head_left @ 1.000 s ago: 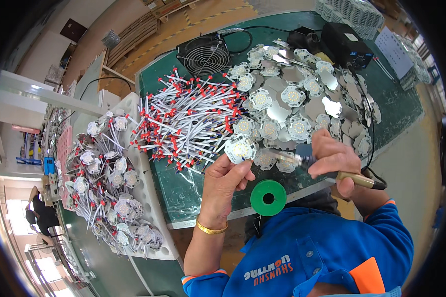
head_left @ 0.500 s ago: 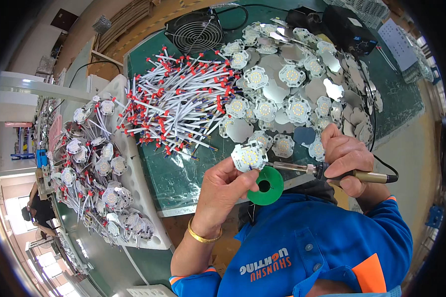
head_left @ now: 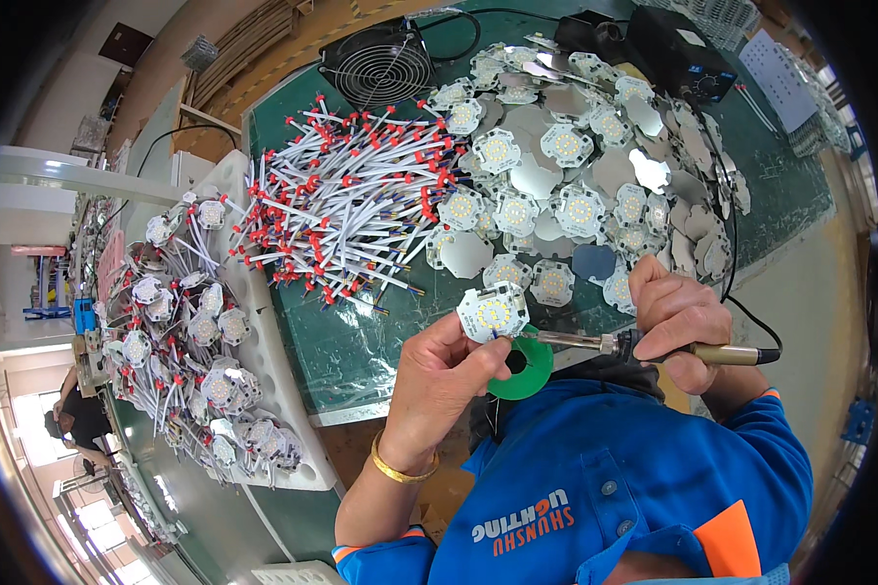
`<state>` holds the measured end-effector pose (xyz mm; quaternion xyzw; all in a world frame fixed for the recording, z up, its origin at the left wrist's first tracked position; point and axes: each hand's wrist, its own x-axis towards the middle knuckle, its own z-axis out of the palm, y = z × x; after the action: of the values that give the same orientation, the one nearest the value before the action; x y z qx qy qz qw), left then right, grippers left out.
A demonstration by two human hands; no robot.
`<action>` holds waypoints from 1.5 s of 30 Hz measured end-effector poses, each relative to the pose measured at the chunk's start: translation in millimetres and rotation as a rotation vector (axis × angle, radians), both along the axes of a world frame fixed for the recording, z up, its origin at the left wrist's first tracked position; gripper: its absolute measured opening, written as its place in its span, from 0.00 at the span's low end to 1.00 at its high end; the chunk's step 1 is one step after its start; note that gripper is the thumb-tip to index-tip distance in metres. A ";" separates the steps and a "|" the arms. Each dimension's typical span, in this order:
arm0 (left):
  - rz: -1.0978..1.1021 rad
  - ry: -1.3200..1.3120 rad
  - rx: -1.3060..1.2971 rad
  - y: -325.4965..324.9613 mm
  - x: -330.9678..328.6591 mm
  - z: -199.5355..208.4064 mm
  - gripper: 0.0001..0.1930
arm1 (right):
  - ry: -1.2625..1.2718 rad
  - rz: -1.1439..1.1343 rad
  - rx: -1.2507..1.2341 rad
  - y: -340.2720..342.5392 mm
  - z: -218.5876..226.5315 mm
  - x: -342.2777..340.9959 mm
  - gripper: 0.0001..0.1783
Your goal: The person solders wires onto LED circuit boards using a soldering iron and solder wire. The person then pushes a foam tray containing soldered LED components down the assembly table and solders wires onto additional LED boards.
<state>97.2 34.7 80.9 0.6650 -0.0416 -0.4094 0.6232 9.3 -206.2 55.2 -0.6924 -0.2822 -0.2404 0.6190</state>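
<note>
My left hand (head_left: 437, 385) pinches a white LED circuit board (head_left: 493, 310) between thumb and fingers, its yellow light spots facing up. A short dark blue wire end seems to lie by my thumb at the board's lower edge. My right hand (head_left: 681, 317) is wrapped around a soldering iron (head_left: 727, 354) with a gold-coloured handle. Its metal shaft points left, and the tip is at the board's lower right edge; whether it touches I cannot tell. Just below the board and tip sits a green solder spool (head_left: 537, 383), partly behind my left fingers.
A heap of LED boards (head_left: 580, 210) and bare metal plates covers the table's right side. White wires with red ends (head_left: 351, 195) lie left of it. Behind stand a black fan (head_left: 380, 68) and a black control box (head_left: 683, 54). A white foam tray (head_left: 307, 458) holds wired boards. Another person (head_left: 83, 419) is far left.
The iron's tip has shifted slightly down and left along the board's edge. The board has dipped a little in my left hand. Both grips stay the same.
</note>
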 end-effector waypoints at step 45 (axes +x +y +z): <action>0.033 -0.014 0.011 -2.8 -2.7 0.8 0.10 | 0.063 -0.074 -0.161 8.8 6.3 1.6 0.21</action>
<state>94.4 32.0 81.7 0.6720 -0.0327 -0.3944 0.6259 10.9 -197.4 61.5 -0.7572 -0.2551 -0.2179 0.5604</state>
